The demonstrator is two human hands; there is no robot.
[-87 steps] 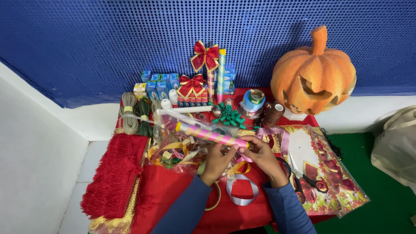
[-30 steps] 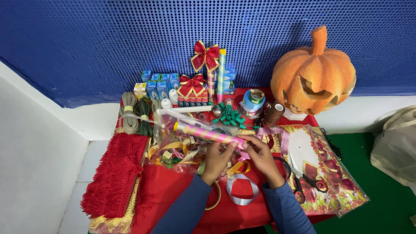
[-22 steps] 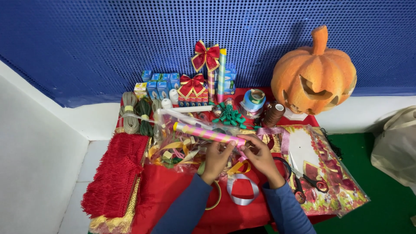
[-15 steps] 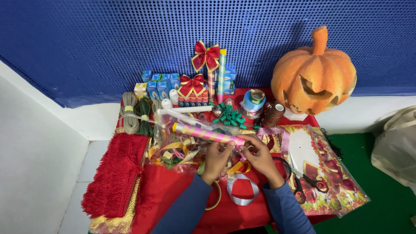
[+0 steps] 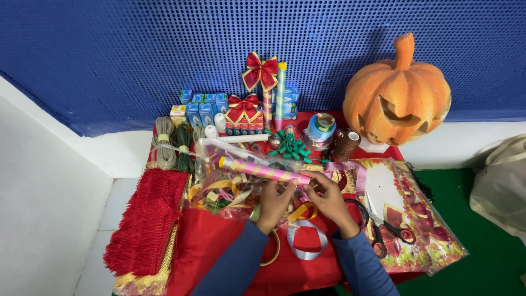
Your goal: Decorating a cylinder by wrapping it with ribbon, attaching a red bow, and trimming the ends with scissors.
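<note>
at the lower centre of the frame, the left hand and the right hand both pinch the near end of a pink and yellow striped tube. the tube lies slanted over a clear bag of ribbons, on the red cloth, left of the scissors.

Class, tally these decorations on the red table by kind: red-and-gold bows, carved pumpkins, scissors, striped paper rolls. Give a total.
Red-and-gold bows: 2, upper bow, lower bow
Carved pumpkin: 1
Scissors: 1
Striped paper rolls: 2, lying roll, standing roll
Total: 6
</note>
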